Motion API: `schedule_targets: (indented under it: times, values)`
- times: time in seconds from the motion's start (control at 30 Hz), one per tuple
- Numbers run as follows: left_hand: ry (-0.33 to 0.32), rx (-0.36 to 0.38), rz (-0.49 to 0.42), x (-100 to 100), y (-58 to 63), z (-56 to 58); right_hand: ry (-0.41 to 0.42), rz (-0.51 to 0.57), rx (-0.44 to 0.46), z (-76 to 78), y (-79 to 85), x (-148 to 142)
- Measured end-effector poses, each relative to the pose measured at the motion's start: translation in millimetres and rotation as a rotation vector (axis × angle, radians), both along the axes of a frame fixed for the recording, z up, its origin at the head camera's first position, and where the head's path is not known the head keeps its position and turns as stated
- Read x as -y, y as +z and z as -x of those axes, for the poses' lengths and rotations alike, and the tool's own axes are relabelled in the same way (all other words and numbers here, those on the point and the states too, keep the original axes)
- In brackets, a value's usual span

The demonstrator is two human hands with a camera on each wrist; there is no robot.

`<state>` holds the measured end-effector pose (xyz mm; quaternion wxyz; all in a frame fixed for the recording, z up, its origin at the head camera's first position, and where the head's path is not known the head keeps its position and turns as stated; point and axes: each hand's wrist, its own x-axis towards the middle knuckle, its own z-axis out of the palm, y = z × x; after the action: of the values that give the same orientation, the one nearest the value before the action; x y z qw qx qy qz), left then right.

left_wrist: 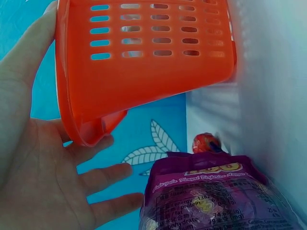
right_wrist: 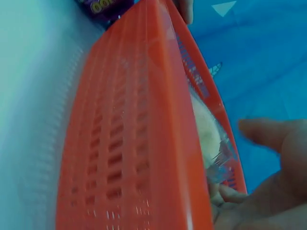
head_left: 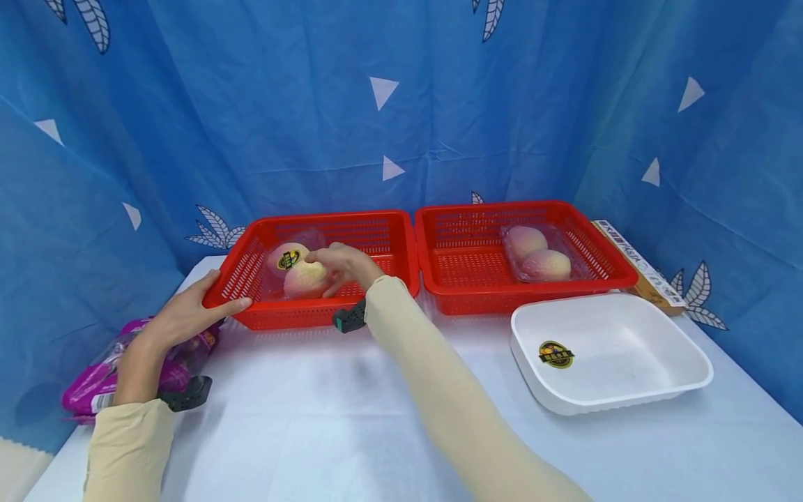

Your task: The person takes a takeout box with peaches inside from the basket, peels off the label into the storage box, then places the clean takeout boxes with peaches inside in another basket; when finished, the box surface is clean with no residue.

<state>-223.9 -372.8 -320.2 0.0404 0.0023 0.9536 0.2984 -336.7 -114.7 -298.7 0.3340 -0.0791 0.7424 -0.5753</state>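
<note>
Two peaches (head_left: 305, 282): head view; packed in clear plastic in the left basket (head_left: 285, 314), toward its left end, the front one right beneath the right hand's fingers.
Right hand (head_left: 345, 263): reaching over the basket's front edge, thumb and fingers parted at that peach's right side.
Left hand (head_left: 178, 315): at the basket's front left corner, thumb along the front rim.
Right basket (head_left: 495, 303): beside the left one, two more peaches (head_left: 539, 258) in its right half.
White tray (head_left: 617, 352): near the table's (head_left: 282, 418) right edge, a box (head_left: 643, 268) behind it.
Purple bag (head_left: 84, 390): at the table's left edge.
Left wrist view: left hand spread, fingers straight, basket corner between thumb and fingers; bag near the fingertips.
Right wrist view: right hand loosely open, one finger clear of the pack (right_wrist: 223, 163), others low beside it.
</note>
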Motion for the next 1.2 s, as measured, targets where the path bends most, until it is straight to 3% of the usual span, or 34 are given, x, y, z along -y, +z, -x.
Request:
schedule_targets:
  times: [0.13,0.23,0.43,0.6,0.73,0.87,1.07,1.2]
  values:
    - [0.005,0.004,0.002,0,0.8,-0.9,0.004,-0.056,-0.073,2.8,1.8,-9]
    - [0.000,0.002,0.002,0,1.1,-1.9,0.032,-0.031,-0.100,7.0,4.1,-16]
    - [0.009,0.013,0.000,0,1.9,-3.5,0.078,0.059,-0.184,16.0,15.7,-35]
    - [0.014,0.020,-0.008,0,2.7,-2.4,0.088,0.206,-0.223,16.5,34.9,-70]
    - [0.004,0.018,-0.013,-1,3.5,0.1,0.149,0.272,-0.297,4.0,53.8,-113]
    - [-0.005,0.022,-0.012,-4,5.2,3.1,0.298,0.290,-0.340,-14.7,61.7,-167]
    - [-0.026,-0.023,0.096,-16,20.9,-2.4,0.538,0.166,-0.334,-44.0,50.5,-227]
    - [-0.094,-0.119,0.181,-50,46.0,-17.0,0.596,0.045,-0.322,-58.4,32.2,-247]
